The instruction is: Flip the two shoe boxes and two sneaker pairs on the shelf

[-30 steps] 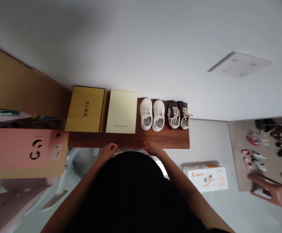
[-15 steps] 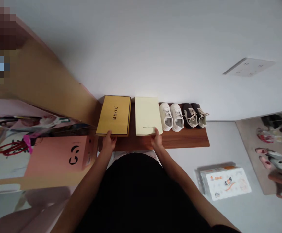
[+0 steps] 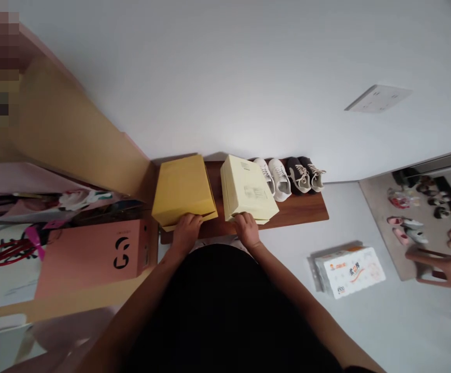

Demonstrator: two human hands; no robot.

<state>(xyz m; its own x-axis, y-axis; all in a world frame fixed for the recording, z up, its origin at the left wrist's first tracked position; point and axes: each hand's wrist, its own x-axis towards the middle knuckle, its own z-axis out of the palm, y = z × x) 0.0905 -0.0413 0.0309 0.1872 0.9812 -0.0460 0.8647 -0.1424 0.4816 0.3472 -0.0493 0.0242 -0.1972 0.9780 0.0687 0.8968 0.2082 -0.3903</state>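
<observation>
On a dark wooden shelf (image 3: 303, 211) sit two shoe boxes side by side. The yellow shoe box (image 3: 182, 189) shows a plain face upward, with a gap along its front edge and right side. My left hand (image 3: 187, 230) grips its front edge, fingers curled over it. To its right, the cream shoe box (image 3: 249, 186) has small printed labels on its upper face and sits slightly tilted. My right hand (image 3: 247, 228) is closed on its front edge. The cream box partly hides a pair of white sneakers (image 3: 280, 181); dark sneakers (image 3: 305, 176) stand beyond them.
A white wall with a socket plate (image 3: 379, 98) rises behind the shelf. At left are a wooden panel (image 3: 81, 124) and a pink box (image 3: 93, 256). A white wrapped pack (image 3: 353, 272) lies on the floor at right, near a pink stool (image 3: 443, 269) and several shoes.
Both boxes have been turned, so the lettered faces no longer show and other faces are up. My hands have shifted along the front edges, fingers now curled over them. The view has moved slightly.
</observation>
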